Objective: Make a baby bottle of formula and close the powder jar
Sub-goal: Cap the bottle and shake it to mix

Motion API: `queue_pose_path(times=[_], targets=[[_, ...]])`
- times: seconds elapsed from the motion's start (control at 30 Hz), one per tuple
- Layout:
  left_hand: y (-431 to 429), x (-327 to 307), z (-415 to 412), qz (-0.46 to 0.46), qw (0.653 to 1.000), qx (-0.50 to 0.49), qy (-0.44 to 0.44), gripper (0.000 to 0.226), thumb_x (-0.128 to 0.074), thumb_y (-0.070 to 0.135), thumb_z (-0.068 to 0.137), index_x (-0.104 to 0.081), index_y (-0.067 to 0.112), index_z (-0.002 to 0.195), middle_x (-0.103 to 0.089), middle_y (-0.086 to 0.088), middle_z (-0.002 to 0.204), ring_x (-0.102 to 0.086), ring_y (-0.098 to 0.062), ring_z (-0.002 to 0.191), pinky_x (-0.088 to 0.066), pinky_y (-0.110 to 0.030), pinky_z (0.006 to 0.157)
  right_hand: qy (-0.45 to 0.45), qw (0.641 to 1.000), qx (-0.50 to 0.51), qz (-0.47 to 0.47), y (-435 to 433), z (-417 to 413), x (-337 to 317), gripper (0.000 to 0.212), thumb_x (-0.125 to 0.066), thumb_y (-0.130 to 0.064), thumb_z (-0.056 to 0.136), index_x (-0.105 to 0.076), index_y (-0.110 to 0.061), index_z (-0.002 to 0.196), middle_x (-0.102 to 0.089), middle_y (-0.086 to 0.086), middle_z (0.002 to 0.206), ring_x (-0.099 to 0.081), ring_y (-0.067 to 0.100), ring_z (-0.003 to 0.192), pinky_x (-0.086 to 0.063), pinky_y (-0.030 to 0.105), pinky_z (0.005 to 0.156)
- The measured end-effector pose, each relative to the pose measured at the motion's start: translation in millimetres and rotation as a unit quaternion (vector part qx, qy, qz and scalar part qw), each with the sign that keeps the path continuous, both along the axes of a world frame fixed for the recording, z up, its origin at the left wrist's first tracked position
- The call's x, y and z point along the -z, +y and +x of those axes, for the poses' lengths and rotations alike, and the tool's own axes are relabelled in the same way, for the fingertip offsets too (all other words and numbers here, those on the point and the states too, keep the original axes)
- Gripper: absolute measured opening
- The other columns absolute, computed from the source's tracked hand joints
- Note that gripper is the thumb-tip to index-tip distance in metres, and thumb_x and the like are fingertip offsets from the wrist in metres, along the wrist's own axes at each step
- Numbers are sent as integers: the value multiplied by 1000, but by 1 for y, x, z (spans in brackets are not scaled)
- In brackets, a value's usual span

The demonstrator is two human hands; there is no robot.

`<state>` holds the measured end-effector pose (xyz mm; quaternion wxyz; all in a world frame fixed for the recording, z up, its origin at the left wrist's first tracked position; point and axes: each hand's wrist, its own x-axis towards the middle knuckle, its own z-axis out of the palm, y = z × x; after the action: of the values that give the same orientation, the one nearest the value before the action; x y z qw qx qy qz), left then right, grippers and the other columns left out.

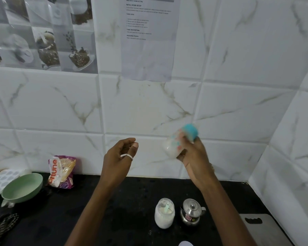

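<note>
- The powder jar [164, 214] stood open-mouthed on the black counter [114, 210], white powder inside, just beside a small steel kettle [191, 213].
- A green bowl [22, 188] sat at the counter's left, a snack packet [61, 172] behind it against the tiled wall.
- The left hand [120, 157] hung in the air, fingers loosely curled, holding nothing.
- The right hand [194, 157] gripped the baby bottle [178, 141], fingers wrapped round its blurred, tilted body, teal cap uppermost, milky liquid inside.
</note>
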<state>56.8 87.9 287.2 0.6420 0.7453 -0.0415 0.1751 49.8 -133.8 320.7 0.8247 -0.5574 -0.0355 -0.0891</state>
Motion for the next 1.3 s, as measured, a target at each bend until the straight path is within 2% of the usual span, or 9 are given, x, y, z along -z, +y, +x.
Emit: queue_pose_path(times=[0.07,0.2,0.33,0.5,0.63,0.8,0.93,1.1,1.3], targets=[[0,0,0,3,1000,1,2,15,-68,36,100,-71,36,115,-76,14,107,-72,-4,103,-56,-37,101,-3,999,36,39,-1,3,-2,57,-70,-38,82,-53,-14,131,-69,7,121,-73,18,108,-61,37,82],[-1,0,2,0,1000,-2,3,16,-68,35,99,-71,35,116,-76,14,108,-72,-6,104,-56,-38,101,12,986,-43,-159,5,-6,7,56,-73,-41,79,-56,-18,127,-69,11,125,-72,20,111,-61,38,89],[-3,2,2,-5,1000,3,5,16,-69,36,99,-72,36,114,-77,16,107,-72,-5,103,-57,-39,102,-13,998,41,37,5,-1,4,58,-70,-39,82,-54,-15,132,-70,7,123,-72,19,111,-61,39,86],[0,3,3,-4,1000,-2,9,17,-69,37,99,-72,36,116,-77,15,108,-72,-5,104,-57,-41,102,-1,991,-7,-133,5,-3,9,57,-73,-42,78,-56,-20,128,-68,11,128,-71,20,112,-61,38,88],[1,5,2,-12,1000,0,14,16,-70,37,99,-73,36,114,-77,17,107,-72,-4,103,-56,-39,102,-24,993,70,91,-5,4,1,59,-68,-38,85,-53,-13,136,-68,8,124,-71,22,112,-61,38,84],[1,4,4,-2,1000,-5,9,18,-69,38,99,-72,35,116,-77,14,107,-72,-5,104,-57,-40,101,14,991,-23,-128,0,-5,10,49,-70,-39,80,-57,-20,123,-70,8,121,-72,23,111,-61,37,85],[-2,4,2,-1,1000,2,8,18,-69,36,99,-72,35,117,-76,17,106,-71,-2,103,-56,-33,99,-14,996,43,83,-4,0,5,49,-66,-33,89,-54,-13,132,-70,6,120,-72,22,111,-61,39,85],[-1,5,2,-4,1000,-2,9,20,-69,35,100,-72,32,119,-76,14,109,-72,-4,104,-56,-32,99,13,992,-35,-120,1,-7,13,56,-74,-42,80,-55,-21,129,-68,7,125,-71,21,113,-60,41,92],[-5,8,-2,5,1000,1,13,20,-68,35,100,-71,32,120,-75,16,111,-71,-2,105,-54,-26,97,-13,999,23,35,2,-2,13,49,-66,-35,86,-54,-16,130,-71,3,118,-73,18,109,-61,37,86]])
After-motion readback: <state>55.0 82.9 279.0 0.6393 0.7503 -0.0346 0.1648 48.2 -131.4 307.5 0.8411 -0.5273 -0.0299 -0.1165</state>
